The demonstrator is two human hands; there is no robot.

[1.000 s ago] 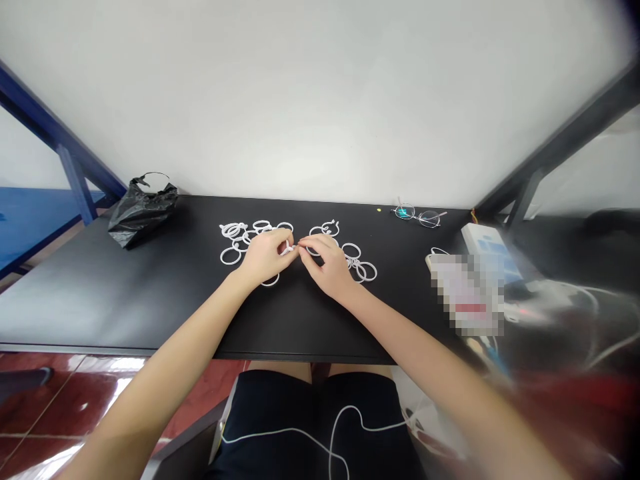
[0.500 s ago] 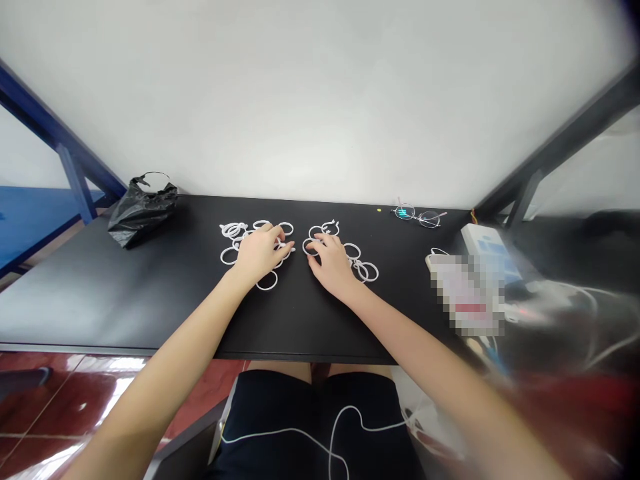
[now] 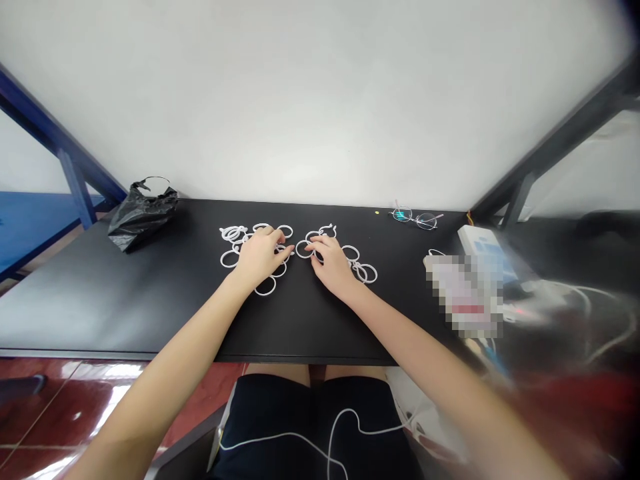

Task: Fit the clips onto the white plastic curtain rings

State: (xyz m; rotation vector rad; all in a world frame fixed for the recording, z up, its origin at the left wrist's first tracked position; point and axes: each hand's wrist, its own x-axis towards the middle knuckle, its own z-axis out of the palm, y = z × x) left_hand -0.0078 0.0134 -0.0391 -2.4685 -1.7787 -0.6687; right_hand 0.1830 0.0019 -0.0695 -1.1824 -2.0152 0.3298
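White plastic-looking rings, some with a gap and small knobbed ends, lie in two loose groups on the black table. My left hand (image 3: 261,257) rests palm down over the left group of rings (image 3: 233,233), covering part of it. Its thumb and forefinger are apart, pointing right. Over the right group of rings (image 3: 369,273) lies my right hand (image 3: 331,261), fingers spread and curved, with the tips at a single ring (image 3: 297,249) on that group's left edge. Neither hand lifts a ring.
On the black table (image 3: 300,327), a crumpled black plastic bag (image 3: 145,213) stands at the left. Eyeglasses (image 3: 414,218) lie near the wall. At the right are a white box (image 3: 483,247), a blurred-out phone-like object and cables. A white cable crosses my lap.
The ring at my right fingertips has slid a little left, away from the others. My left hand stays nearly in place over its group.
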